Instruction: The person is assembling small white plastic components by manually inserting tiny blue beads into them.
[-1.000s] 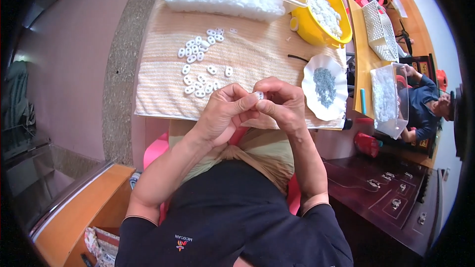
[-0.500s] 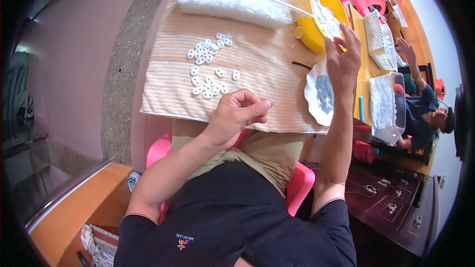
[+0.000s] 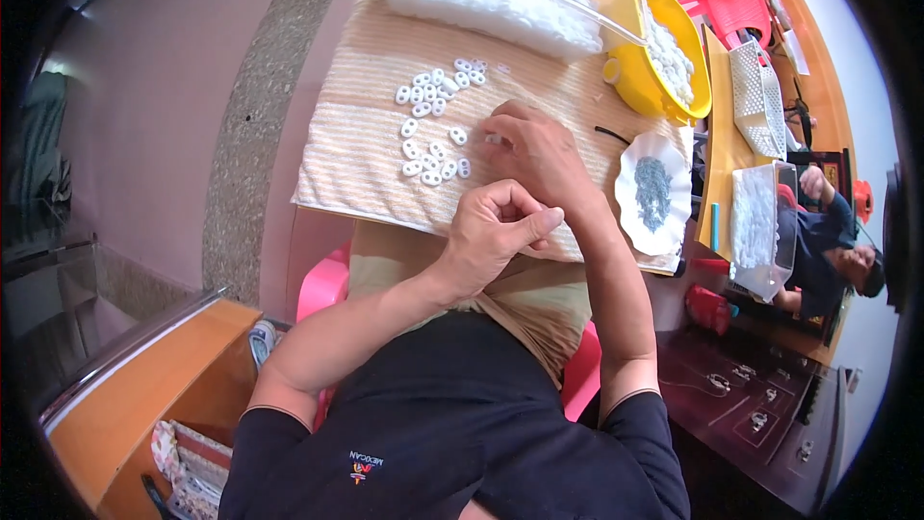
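My left hand is closed in a pinch above the towel's front edge; whatever sits between thumb and forefinger is too small to make out. Just beyond it, my right hand reaches leftward across, its fingers bent down around a white two-hole oval piece on the towel. The hand partly hides that piece. To the left lie several more white oval pieces, loosely spread on the striped towel. A white scalloped dish with fine grey-blue bits is right of my right forearm.
A clear bin full of white pieces stands at the far edge, beside a yellow bowl of white pieces. A thin black strip lies near the dish. At the right, another person sits by a clear box and a white basket.
My right hand has come from beside the yellow bowl down and left to the white pieces. My left hand stays pinched near the front edge. The whole view has shifted slightly.
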Available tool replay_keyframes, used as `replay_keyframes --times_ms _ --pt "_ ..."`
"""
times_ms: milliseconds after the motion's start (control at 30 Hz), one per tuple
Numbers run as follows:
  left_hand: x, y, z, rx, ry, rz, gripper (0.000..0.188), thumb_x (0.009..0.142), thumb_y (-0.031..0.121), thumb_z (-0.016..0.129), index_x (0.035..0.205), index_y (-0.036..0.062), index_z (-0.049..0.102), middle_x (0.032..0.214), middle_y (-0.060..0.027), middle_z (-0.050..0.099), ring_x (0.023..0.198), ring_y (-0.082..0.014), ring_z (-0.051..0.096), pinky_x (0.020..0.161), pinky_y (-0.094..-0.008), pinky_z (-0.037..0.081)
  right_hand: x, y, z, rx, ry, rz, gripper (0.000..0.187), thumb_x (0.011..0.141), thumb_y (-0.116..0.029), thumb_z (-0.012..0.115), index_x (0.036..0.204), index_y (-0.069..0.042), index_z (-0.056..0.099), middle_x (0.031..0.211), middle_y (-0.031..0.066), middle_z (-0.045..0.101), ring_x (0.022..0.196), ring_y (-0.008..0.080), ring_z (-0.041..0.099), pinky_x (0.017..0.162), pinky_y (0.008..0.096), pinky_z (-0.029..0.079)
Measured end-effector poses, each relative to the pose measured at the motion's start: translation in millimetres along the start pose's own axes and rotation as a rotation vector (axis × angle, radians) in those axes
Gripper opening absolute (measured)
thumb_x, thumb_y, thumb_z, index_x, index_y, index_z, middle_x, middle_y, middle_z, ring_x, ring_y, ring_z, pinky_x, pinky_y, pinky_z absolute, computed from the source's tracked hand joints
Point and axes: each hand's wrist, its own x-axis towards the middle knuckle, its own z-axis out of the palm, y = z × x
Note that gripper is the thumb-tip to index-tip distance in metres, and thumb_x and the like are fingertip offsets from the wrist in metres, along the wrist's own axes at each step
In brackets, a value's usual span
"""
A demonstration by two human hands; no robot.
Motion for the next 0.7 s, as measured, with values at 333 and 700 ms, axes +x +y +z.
replay_keyframes --times_ms 333,700 --pt "-3 -5 3 0.056 0.015 0.063 0.015 0.085 0.013 0.071 0.08 0.0045 0.059 0.072 -0.0019 0.062 0.064 -0.0066 0.059 0.06 -0.0208 0.049 17 -4 -10 -0.03 -0.118 0.16 0.02 0.078 -0.013 0.061 0.096 -0.008 0.068 0.098 0.0135 0.064 0.086 0.0356 0.063 0.074 0.043 0.049" --pt "-1 -2 0 0.073 0.042 0.013 0.016 0.086 0.014 0.071 0.081 0.0046 0.059 0.072 -0.0027 0.062 0.064 -0.0073 0.059 0.061 -0.0213 0.05 45 28 2 -0.186 0.187 0.233 0.023 0.087 -0.02 0.058 0.101 -0.004 0.066 0.097 0.0174 0.064 0.091 0.0366 0.061 0.08 0.0426 0.047"
